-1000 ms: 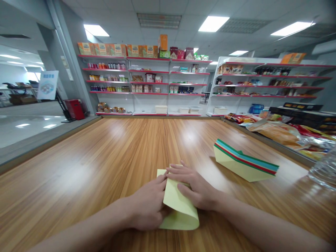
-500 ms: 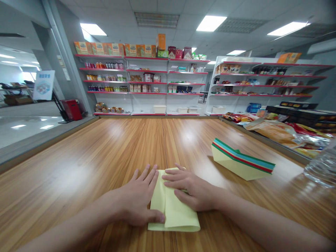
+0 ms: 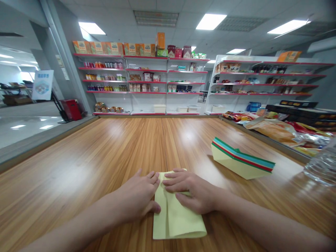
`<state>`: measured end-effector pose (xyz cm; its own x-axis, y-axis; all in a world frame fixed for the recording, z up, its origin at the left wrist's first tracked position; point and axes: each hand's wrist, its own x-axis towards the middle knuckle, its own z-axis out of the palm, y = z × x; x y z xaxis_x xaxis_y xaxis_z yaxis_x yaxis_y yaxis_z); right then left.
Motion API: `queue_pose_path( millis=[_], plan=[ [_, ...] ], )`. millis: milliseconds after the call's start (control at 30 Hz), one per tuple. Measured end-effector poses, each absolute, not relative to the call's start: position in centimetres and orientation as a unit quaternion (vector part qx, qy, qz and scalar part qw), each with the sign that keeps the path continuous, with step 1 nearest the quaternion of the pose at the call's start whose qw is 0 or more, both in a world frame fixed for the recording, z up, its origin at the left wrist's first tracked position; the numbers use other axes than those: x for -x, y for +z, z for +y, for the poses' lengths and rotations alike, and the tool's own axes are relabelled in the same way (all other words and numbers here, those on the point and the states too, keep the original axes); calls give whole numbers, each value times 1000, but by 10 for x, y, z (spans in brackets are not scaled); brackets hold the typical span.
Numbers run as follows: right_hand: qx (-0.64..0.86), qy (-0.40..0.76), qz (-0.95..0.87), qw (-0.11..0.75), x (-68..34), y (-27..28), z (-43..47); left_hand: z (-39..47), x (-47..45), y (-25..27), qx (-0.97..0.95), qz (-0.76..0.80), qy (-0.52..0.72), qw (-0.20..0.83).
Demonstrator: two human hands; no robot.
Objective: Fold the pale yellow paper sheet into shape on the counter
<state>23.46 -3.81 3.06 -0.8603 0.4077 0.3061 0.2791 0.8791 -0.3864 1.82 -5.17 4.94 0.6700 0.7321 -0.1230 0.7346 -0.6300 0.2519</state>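
A folded sheet of pale yellow paper (image 3: 181, 222) lies on the wooden table, its right side curving up in a loose fold at the near edge. My left hand (image 3: 140, 194) is at the paper's left edge, fingertips at its upper left corner and thumb beside the edge. Across the upper part of the sheet rests my right hand (image 3: 190, 190), fingers stretched out and pressing flat. Farther right stands a folded paper boat (image 3: 241, 161), pale yellow with green, blue and red stripes along its top.
A clear plastic container (image 3: 322, 164) stands at the table's right edge. Snack packets (image 3: 278, 131) and dark boxes (image 3: 301, 115) lie beyond the right border. Shelves of goods (image 3: 147, 80) line the back, and a red box (image 3: 71, 109) stands at left.
The paper has shifted slightly right and toward me, turning a little. My left thumb has come off the sheet's lower left part and moved up to its edge; the left fingers have bent somewhat.
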Motion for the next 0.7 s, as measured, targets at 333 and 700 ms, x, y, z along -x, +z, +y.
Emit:
queue_pose_path(
  millis=[333, 700],
  plan=[
    [197, 198, -913, 297, -228, 18, -45, -55, -20, 44, -909, 376, 14, 177],
    [489, 56, -818, 296, -224, 12, -52, -61, -19, 33, -925, 339, 59, 160]
  ],
)
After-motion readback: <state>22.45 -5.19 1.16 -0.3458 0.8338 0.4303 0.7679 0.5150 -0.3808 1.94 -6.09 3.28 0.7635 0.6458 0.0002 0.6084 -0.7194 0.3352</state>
